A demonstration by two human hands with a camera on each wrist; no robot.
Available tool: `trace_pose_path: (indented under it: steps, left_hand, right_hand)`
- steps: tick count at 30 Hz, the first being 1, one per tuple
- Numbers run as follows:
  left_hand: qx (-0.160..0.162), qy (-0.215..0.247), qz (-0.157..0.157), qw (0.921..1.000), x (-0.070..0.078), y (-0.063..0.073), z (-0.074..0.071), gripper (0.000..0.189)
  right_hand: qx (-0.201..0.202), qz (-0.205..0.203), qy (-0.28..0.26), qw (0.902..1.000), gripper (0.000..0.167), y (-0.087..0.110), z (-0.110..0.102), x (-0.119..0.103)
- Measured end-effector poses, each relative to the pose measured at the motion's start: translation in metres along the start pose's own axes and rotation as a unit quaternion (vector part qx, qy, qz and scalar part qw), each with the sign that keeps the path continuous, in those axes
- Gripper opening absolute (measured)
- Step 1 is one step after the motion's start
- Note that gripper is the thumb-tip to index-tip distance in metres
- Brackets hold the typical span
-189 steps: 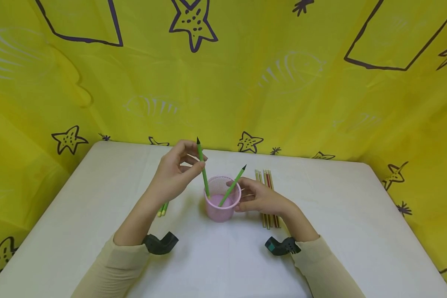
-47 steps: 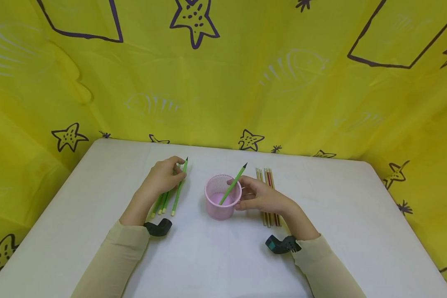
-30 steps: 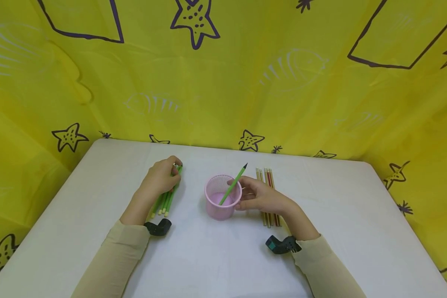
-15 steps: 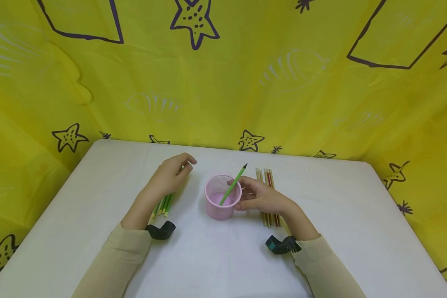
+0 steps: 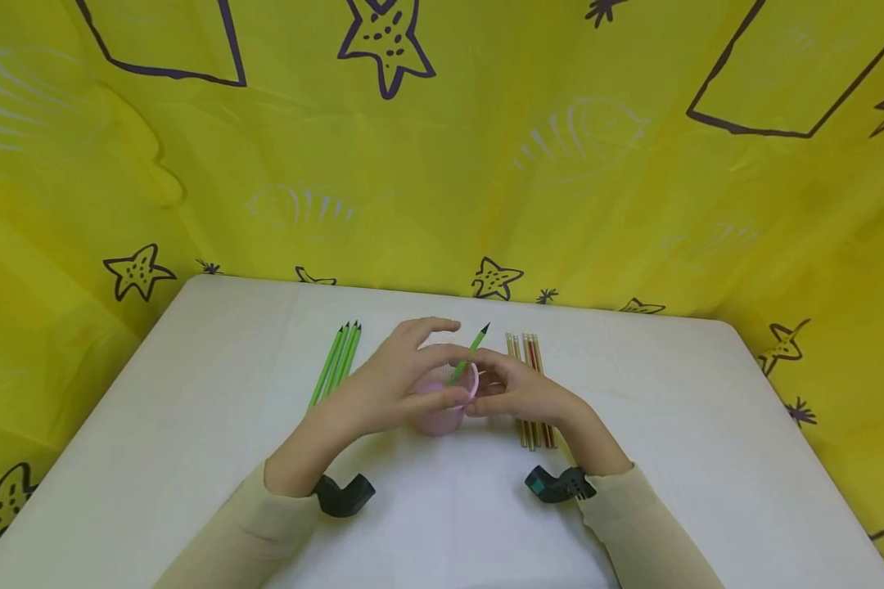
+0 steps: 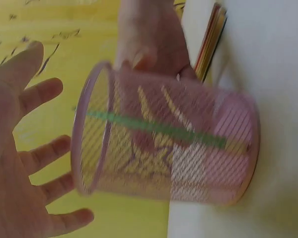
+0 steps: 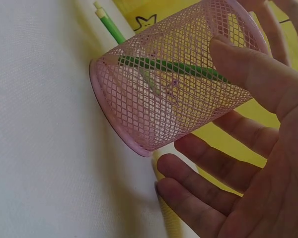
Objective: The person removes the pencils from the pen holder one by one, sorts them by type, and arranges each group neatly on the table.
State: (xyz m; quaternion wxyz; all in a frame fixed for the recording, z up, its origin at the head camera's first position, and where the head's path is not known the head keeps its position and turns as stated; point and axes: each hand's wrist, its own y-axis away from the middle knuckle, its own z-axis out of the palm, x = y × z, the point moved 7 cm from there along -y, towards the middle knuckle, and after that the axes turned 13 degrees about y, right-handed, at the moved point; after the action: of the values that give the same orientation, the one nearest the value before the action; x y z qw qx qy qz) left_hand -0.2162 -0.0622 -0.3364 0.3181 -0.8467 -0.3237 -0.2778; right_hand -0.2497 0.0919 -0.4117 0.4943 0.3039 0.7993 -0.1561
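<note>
A pink mesh pencil cup (image 5: 438, 423) stands on the white table, one green pencil (image 5: 479, 337) leaning inside with its black tip above the rim. My right hand (image 5: 519, 390) holds the cup from the right, thumb and fingers around its wall, as the right wrist view shows at the mesh (image 7: 139, 124). Over the cup's left side reaches my left hand (image 5: 383, 384). Its fingers (image 6: 49, 153) are spread beside the rim in the left wrist view, with nothing between them. In the head view this hand hides part of the cup.
Several green pencils (image 5: 339, 356) lie side by side left of the cup, partly behind my left forearm. Several gold and red pencils (image 5: 532, 433) lie to the right, under my right hand. A yellow patterned curtain (image 5: 427, 180) hangs behind the table (image 5: 633, 393).
My left hand has taken a green pencil out of the cup, laid it beside the other green ones and let go, then moved right to the cup. My right hand has stayed at the cup.
</note>
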Motion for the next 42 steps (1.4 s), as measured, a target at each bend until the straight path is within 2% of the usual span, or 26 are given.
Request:
trace_pose_path:
  steps: [4, 10, 17, 25, 30, 33, 37, 42]
  left_hand:
    - [-0.022, -0.055, 0.005, 0.9982, 0.011, 0.0, 0.014, 0.051]
    - [-0.057, -0.098, -0.026, 0.9932, 0.01, 0.001, 0.024, 0.064]
    - [-0.068, -0.11, -0.051, 0.9903, 0.006, 0.001, 0.027, 0.067]
    - [-0.071, -0.108, -0.056, 0.99, 0.001, 0.001, 0.029, 0.062]
    - [-0.059, -0.119, -0.045, 0.9902, 0.001, 0.0, 0.027, 0.064]
    - [-0.044, -0.124, -0.022, 0.991, 0.003, -0.001, 0.022, 0.062]
    - [-0.02, -0.119, 0.01, 0.9926, 0.007, -0.001, 0.016, 0.055]
    - [0.029, -0.104, 0.046, 0.9931, 0.011, -0.004, 0.007, 0.042]
  right_hand:
    - [-0.003, -0.003, 0.002, 1.0, 0.044, 0.0, 0.0, -0.001]
    - [0.005, 0.01, 0.013, 0.9999, 0.041, 0.0, -0.001, 0.0]
    - [0.011, 0.025, 0.031, 0.9992, 0.049, 0.0, -0.002, 0.001]
    - [0.013, 0.021, 0.033, 0.9991, 0.058, 0.0, -0.003, 0.003]
    - [0.008, -0.001, 0.03, 0.9995, 0.053, -0.002, -0.002, 0.002]
    - [0.007, -0.009, 0.032, 0.9994, 0.048, -0.003, -0.002, 0.001]
    - [0.003, -0.005, 0.027, 0.9996, 0.052, -0.003, -0.001, 0.0]
    - [-0.002, -0.002, 0.007, 1.0, 0.061, -0.002, 0.0, -0.001]
